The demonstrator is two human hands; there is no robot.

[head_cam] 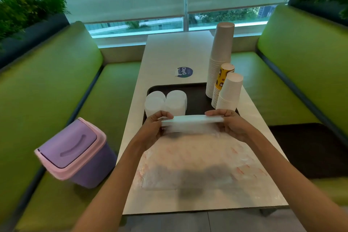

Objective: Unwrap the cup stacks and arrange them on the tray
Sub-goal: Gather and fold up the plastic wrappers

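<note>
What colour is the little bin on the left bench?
The bin is purple with a pink rim; head view.

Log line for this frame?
left hand, right hand: grip white stack ends | wrap: on table below | tray: clear stacks left, paper stacks right

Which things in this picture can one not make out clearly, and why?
Head view only:
White stack, held at its ends by the left hand and right hand: motion blur; cups or lids, wrapped or not, unclear.
Plastic wrap on the table: blurred, red print unreadable.
Tray: near edge hidden behind hands and stack.
Sticker: small print too small.
</note>
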